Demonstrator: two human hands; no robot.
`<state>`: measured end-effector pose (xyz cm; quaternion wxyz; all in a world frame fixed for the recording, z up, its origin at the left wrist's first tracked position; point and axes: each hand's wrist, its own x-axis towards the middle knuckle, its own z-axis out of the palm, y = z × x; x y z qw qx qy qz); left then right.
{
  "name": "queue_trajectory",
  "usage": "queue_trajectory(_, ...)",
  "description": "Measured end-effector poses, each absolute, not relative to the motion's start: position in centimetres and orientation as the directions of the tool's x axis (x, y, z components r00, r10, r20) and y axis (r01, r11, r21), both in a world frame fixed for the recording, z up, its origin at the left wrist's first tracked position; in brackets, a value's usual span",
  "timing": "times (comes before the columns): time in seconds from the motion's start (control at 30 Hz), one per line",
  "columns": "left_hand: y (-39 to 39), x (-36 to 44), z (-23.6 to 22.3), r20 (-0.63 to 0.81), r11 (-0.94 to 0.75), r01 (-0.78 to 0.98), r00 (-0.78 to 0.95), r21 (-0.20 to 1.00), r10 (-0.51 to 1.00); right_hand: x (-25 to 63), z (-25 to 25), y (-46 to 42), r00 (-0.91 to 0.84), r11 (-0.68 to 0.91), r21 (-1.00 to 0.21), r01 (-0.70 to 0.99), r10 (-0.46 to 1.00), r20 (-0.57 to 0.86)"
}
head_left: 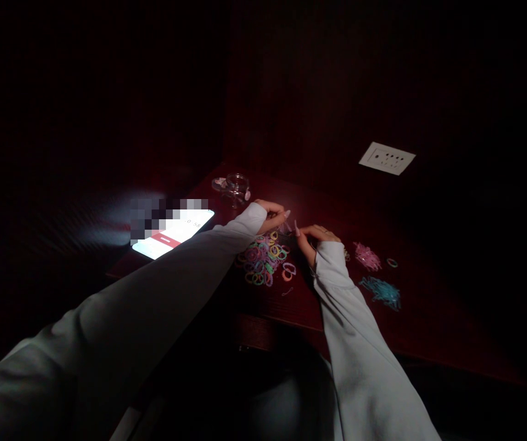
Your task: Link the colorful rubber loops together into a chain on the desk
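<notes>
Both of my hands are over the far part of the dark red table, their fingertips close together but apart. My left hand has bent fingers drawn together behind a pile of colourful hair ties. Dim light hides what is between those fingers. To the right of the pile is my right hand, also with curled fingers and one long pale nail pointing up. Its grip is too dark to make out. Some small purplish pieces show just below the fingertips.
Right of my right wrist lie pink bands, teal bands and a single hair tie. A clear jar stands at the back left. Beside my left forearm is a lit phone. A socket plate is on the wall.
</notes>
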<state>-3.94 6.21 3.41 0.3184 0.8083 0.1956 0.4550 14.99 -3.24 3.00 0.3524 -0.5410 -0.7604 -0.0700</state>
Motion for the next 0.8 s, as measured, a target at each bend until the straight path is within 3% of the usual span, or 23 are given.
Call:
queue_trajectory(0.13,6.2,-3.9,3.4,0.601,-0.717,0.045,0.510,0.696,0.616,15.5,2.8,-2.8,-0.027,0.212,-0.256,0.943,0.816,0.577)
queue_trajectory(0.27,6.1,-3.9,3.4,0.592,-0.702,0.046,0.500,0.711,0.632,15.6,2.6,-2.3,0.066,0.026,-0.150,0.988,0.814,0.577)
queue_trajectory(0.43,6.1,-3.8,3.2,0.570,-0.693,0.085,0.501,0.716,0.651,15.3,2.6,-2.5,0.100,-0.066,-0.081,0.994,0.837,0.537)
queue_trajectory(0.57,6.0,-3.8,3.2,0.538,-0.680,0.124,0.516,0.723,0.667,14.7,2.8,-2.8,0.121,-0.029,-0.165,0.986,0.802,0.585)
queue_trajectory(0.8,5.5,-4.2,3.9,0.527,-0.707,0.132,0.576,0.695,0.625,12.7,2.9,-3.3,0.028,0.213,-0.360,0.908,0.828,0.561)
